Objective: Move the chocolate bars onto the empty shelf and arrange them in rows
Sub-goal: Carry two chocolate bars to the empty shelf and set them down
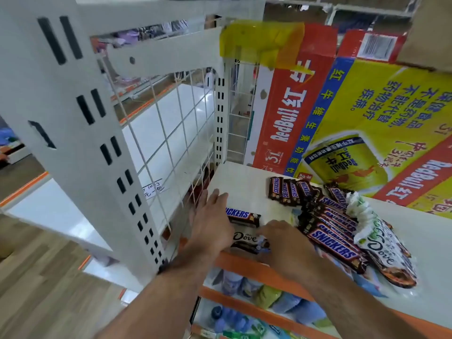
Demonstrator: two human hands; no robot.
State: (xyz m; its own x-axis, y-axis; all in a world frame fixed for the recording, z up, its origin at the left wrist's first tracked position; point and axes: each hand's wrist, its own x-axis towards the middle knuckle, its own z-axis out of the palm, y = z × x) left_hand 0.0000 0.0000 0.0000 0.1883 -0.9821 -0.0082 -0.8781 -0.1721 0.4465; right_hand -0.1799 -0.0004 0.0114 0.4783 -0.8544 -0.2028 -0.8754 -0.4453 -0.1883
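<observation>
1. Snickers bars: one single Snickers bar (pixel 242 216) lies flat near the left front of the shelf (pixel 244 176). A back row (pixel 287 190) of four stands side by side in front of the cartons. A loose heap (pixel 335 237) of overlapping bars lies to the right, at least six, though an exact count cannot be made.
2. Dove: one dark Dove bar (pixel 244 239) lies at the front edge, just in front of the single Snickers bar. A white Dove pack (pixel 375 243) lies across the right side of the heap.
3. Two Red Bull cartons (pixel 381 123) stand at the back of the shelf.
4. The left hand (pixel 212 222) is stretched flat, fingers straight and together, its side against the left end of the single Snickers bar. It grasps nothing.
5. The right hand (pixel 285 243) has its fingers bent down onto the right end of the Dove bar. Its back hides the fingertips, so I cannot tell whether it pinches the bar or only presses on it.
6. Edges: a wire grid panel (pixel 171 143) closes the shelf's left side, and an orange strip (pixel 244 263) marks the front edge. Bare shelf shows between the single bar and the back row, and again to the far right of the heap.
</observation>
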